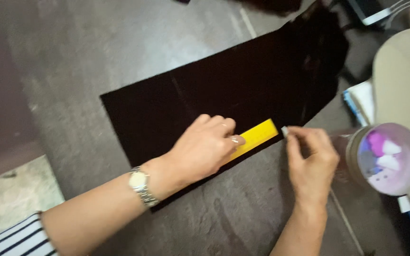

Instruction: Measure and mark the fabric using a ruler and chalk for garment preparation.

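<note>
A long piece of black cloth point(243, 80) lies spread on the grey floor point(86, 61). My left hand point(202, 149), with a wristwatch point(141, 187) on its wrist, presses a yellow ruler point(257, 135) flat along the cloth's near edge. Just past the ruler's right end, my right hand point(312, 161) pinches a small white piece of chalk point(284, 131) at the edge of the cloth.
A round clear-lidded container point(387, 159) with purple, white and blue bits inside sits at the right. Behind it are a large beige rounded object point(404, 80) and blue-edged papers point(359, 102). A paler patch of floor point(10, 199) shows at lower left.
</note>
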